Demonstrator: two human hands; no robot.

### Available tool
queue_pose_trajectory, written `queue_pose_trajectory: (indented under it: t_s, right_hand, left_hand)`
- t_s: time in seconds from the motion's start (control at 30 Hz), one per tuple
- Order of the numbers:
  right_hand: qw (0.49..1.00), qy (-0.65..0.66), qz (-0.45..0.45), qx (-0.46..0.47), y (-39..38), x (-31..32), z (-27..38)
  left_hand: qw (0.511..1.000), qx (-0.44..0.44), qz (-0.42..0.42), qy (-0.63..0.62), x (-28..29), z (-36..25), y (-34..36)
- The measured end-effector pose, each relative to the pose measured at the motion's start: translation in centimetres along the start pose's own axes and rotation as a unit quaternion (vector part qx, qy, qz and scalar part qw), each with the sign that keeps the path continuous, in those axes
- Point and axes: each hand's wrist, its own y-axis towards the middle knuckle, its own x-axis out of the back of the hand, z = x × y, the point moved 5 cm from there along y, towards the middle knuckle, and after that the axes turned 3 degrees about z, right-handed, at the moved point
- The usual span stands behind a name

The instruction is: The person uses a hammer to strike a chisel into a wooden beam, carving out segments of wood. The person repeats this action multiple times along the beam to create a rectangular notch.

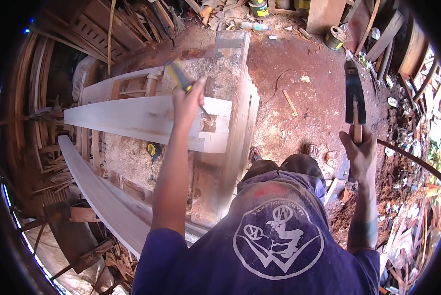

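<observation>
Pale board point(132, 114) lies on the workbench point(241, 118), its rough notch point(209, 124) just beside your left hand point(190, 99). For clean cutting, you should hold the chisel point(177, 74) steady and strike lightly. Your left hand is closed around it; your right hand point(362, 151) grasps the dark-headed tool point(355, 98).

Floor gap: free room between the worktop point(239, 110) and the right hand point(362, 152); a thin wood strip point(289, 102) lies low there.
Dark-headed tool point(356, 96): blocks 12 o'clock from the right hand.
Chisel-like tool point(178, 76): blocks 11 o'clock from the left hand point(191, 101).
Pale board point(119, 112): passable above, at 9 o'clock from the left hand.
Tape measure point(154, 150): obstacle at its 7 o'clock.
</observation>
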Motion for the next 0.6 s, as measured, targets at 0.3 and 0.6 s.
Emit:
queue_pose_trajectory:
  t_s: [0.3, 0.6]
  right_hand:
    - [0.988, 0.066, 0.030, -0.139, -1.4, -2.4, -7.2]
    - [0.992, 0.001, 0.098, -0.078, -0.6, -3.8, -2.8]
  left_hand:
    - [0.954, -0.119, -0.072, -0.266, 5.1, -0.4, -6.2]
    - [0.967, -0.178, 0.157, 0.092, 3.1, -0.2, -5.5]
